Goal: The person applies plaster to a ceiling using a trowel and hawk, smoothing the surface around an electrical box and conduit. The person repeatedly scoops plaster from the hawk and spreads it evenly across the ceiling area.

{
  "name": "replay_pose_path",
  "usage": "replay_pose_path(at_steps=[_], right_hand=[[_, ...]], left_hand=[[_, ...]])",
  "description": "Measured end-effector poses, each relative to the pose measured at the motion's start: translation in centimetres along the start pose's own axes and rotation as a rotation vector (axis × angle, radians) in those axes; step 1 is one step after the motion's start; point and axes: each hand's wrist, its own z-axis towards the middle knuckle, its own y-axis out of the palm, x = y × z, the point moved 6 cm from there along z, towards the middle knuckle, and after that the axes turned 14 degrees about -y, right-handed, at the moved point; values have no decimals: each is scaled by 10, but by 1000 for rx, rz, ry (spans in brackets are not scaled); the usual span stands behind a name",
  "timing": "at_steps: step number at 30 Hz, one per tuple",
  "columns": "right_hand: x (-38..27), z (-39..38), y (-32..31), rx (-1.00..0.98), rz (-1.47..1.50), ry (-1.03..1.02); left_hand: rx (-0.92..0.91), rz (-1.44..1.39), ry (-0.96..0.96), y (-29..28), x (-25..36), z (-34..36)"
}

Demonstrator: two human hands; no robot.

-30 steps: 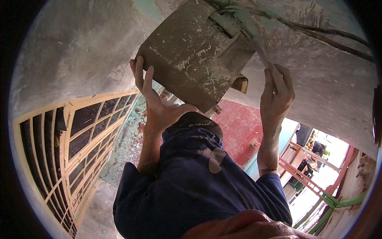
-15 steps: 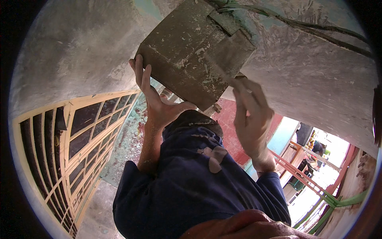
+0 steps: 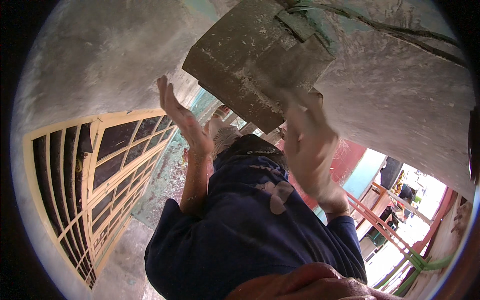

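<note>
Brown, paint-flecked box (image 3: 235, 60) at top centre, next to the grey wall (image 3: 400, 95); dark cables (image 3: 385, 30) run off to its right. Left hand (image 3: 192, 125): grip spread wide, empty, just off the box's lower-left edge. Right hand (image 3: 312, 145) blurred, over the box's lower-right side; can't tell its grip or contents.

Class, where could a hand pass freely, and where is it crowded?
Free: the gap between left hand and brown board; grey plaster right of the board, below the cables. Crowded: around the blurred right hand, overlapping the board's lower right in view.
</note>
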Motion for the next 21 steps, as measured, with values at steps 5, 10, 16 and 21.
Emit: replay_pose_path(at_steps=[5,10,16,21], right_hand=[[-27,-17,9,-105,158,-22],[32,-16,-29,207,-8,88],[24,-41,-14,13,-12,80],[14,-54,-25,27,163,52]], left_hand=[[136,33,-68,-29,-16,16],[194,24,-100,-49,-12,21],[-19,108,102,-11,36,30],[-315,287,168,25,85,32]])
